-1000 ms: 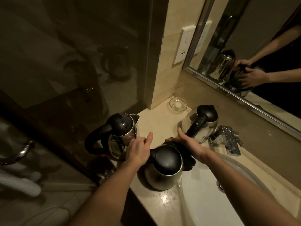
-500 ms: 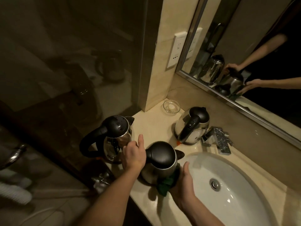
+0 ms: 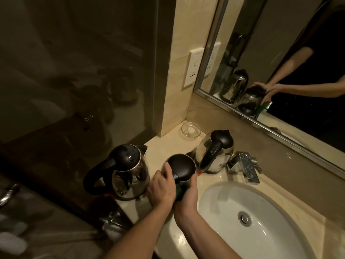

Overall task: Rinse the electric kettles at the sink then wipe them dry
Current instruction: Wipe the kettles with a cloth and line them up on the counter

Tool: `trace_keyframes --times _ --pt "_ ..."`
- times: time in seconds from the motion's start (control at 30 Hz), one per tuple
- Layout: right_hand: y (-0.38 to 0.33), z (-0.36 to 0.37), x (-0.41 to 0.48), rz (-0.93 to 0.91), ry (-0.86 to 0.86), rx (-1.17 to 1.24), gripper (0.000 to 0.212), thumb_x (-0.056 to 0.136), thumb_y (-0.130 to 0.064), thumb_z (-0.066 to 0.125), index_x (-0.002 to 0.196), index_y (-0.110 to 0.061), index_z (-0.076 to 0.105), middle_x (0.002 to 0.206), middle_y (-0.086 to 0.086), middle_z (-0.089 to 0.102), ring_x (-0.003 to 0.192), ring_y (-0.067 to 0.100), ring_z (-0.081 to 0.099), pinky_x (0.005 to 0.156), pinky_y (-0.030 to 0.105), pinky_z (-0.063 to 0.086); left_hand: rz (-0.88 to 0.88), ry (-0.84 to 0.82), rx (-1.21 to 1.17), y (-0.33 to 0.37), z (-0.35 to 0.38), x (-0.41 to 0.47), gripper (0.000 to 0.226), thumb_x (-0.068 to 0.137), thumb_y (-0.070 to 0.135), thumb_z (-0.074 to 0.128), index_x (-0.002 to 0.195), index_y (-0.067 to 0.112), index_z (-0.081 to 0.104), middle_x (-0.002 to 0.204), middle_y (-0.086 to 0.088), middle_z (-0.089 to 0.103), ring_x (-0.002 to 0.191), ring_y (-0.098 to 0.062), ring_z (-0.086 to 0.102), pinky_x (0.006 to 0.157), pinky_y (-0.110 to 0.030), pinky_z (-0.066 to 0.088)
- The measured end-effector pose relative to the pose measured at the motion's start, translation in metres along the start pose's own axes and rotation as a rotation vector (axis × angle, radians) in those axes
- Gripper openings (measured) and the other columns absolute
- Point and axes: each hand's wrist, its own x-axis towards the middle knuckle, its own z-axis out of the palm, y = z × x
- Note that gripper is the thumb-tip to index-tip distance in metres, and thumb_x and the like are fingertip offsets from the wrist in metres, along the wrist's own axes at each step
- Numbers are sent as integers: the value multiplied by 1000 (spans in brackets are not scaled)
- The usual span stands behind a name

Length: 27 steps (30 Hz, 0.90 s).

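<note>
Three steel electric kettles with black lids stand on the beige counter. The left kettle shows its big black handle toward the left. The right kettle stands beside the faucet. Between them is the middle kettle, and both hands are on it. My left hand grips its left side at the lid's edge. My right hand holds a green cloth against the kettle's near side, thumb up along the body. Most of the cloth is hidden between my hands.
A white oval sink lies to the right, with a chrome faucet behind it. A small glass dish sits in the back corner. A mirror runs along the back wall and a dark glass partition borders the left.
My right hand carried the cloth from the kettle's far side round to its near side. My left hand shifted its grip on the middle kettle, which now stands closer to the right kettle.
</note>
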Motion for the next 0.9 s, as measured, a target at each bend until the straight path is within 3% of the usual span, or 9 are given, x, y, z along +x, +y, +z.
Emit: trace_keyframes --times 0.17,0.33,0.43,0.57,0.7,0.9 --pt "-31 7 17 51 -79 84 50 93 -57 50 122 -18 62 116 11 69 109 25 62 82 35 50 8 20 -7 19 14 20 75 95 63 16 110 10 67 109 -14 68 106 -33 61 90 -39 44" --pt "-46 23 39 72 -122 86 53 92 -58 50 126 -19 62 117 11 70 113 27 62 86 37 50 4 46 13 37 25 40 80 91 67 11 104 14 68 104 -11 69 101 -30 62 88 -38 44" --pt "-47 34 54 50 -81 30 63 86 -66 55 137 -29 52 122 8 67 115 27 60 93 40 49 -22 51 20 45 32 55 87 86 73 4 101 16 68 100 -9 69 97 -29 63 87 -40 48" --pt "-59 42 70 38 -61 15 59 89 -61 55 139 -29 49 119 8 67 109 26 62 79 36 52 -46 68 -28 56 40 66 80 89 73 10 99 17 67 98 -9 67 92 -28 63 83 -40 53" --pt "-66 45 80 26 -88 25 60 87 -61 57 136 -27 52 120 6 67 112 25 61 98 42 49 -21 117 -34 64 44 70 79 90 68 14 98 11 68 97 -13 69 92 -31 63 77 -37 50" --pt "-69 38 84 -4 -126 -108 68 90 -62 53 148 -29 40 132 5 57 120 25 53 101 41 45 -19 115 4 64 47 73 75 94 65 16 97 11 68 97 -12 69 90 -30 63 73 -34 45"
